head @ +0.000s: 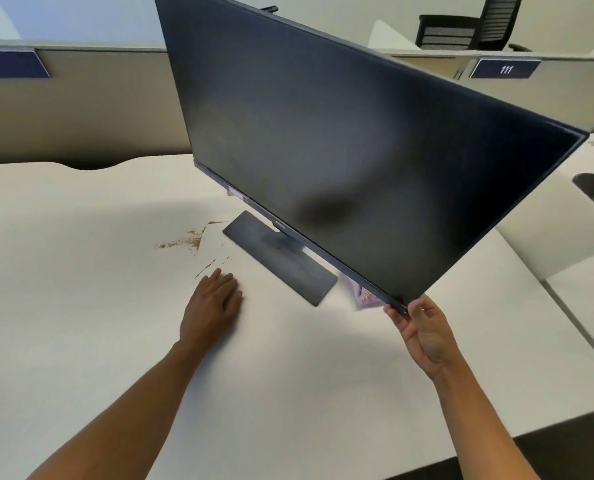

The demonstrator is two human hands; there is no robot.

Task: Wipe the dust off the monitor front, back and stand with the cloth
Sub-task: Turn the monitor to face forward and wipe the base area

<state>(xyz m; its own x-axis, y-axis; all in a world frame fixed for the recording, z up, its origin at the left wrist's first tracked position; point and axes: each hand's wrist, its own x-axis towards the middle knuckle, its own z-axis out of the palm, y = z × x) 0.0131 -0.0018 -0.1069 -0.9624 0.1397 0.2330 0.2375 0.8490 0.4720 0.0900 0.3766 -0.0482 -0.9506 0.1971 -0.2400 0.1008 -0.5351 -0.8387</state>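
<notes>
A large black monitor (340, 140) stands on the white desk (80, 306), turned at an angle, its dark screen hazy with dust. Its flat grey stand base (281, 258) also shows dust smears. My right hand (422, 336) grips the screen's lower right corner, thumb in front and fingers behind. My left hand (215, 301) lies flat on the desk just left of the base, holding nothing. A purple cloth (364, 296) peeks out on the desk under the screen's lower edge, mostly hidden.
Brown crumbs or dust (184, 242) streak the desk left of the base. A beige partition (80, 109) with number signs runs along the back. A black office chair (468, 26) stands beyond it, and a neighbouring desk (565, 220) lies to the right.
</notes>
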